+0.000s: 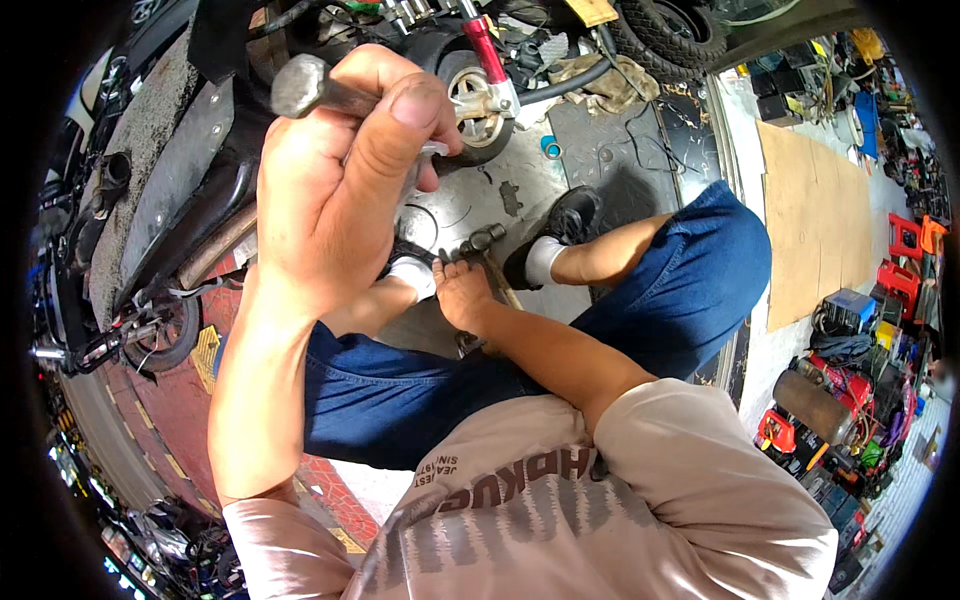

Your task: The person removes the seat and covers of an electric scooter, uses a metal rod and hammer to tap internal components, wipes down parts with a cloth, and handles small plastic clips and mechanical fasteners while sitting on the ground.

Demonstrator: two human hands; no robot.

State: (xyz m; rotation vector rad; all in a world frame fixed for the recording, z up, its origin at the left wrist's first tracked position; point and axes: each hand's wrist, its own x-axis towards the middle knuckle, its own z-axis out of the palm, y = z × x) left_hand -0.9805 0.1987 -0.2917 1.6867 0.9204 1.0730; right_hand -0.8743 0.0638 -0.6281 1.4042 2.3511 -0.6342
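Observation:
Raised close at the left, my left hand [335,190] is closed round a dark metal rod [345,98] with a blunt, worn faceted end [298,86]. A bit of clear plastic [434,148] shows past its fingers. Lower down, between my legs, my right hand [464,297] has its fingers curled together; something small and dark is at the fingertips, and I cannot make it out. Just beyond it lies a hammer [486,237] with a metal head. Its pale handle [502,284] passes beside my right wrist, and whether the hand touches it is unclear.
A small wheel [470,95] with a red shock absorber [484,48] stands ahead. Dark vehicle panels [185,190] crowd the left. On the floor are a blue roll [550,147] and a flat dark piece [510,198]. Cardboard [815,220] and cluttered tools [840,390] lie right.

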